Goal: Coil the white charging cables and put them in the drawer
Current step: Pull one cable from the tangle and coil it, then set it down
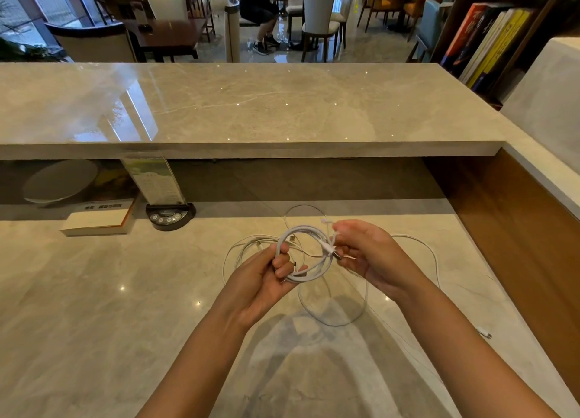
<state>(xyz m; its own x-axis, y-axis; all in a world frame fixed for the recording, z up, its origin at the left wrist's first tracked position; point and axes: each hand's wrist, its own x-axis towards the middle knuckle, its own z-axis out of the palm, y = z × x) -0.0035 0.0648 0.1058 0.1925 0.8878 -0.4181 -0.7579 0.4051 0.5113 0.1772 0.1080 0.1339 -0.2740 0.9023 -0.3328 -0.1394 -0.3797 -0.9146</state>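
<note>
White cord, wound into a small coil (309,254), sits between my two hands just below the middle of the frame, raised a little above the marble desk (94,307). My left hand (266,276) is closed around the coil's lower left side, fingers curled through the loop with the strands pinched against my thumb. My right hand (364,251) is partly closed, fingertips pinching the plug end (333,250) at the coil's right edge; the palm stays half open behind it. The coil's ring faces roughly toward me, its longer axis running from lower left to upper right, so the loose end lies on the right-hand side and my right hand is the nearer one to tuck it in or wrap it round.

Beneath and around the coil, more loose white cable (332,307) lies slack on the desk in wide loops, trailing toward the right and lower centre, with another connector (485,333) well apart at the lower right. I judge those as not yet coiled.

I cannot see any drawer in view, so I cannot say which way it lies.

Farther out, upper left, a book (97,221) and a dark round stand (171,216) holding a card sit under the raised counter (251,103).
</note>
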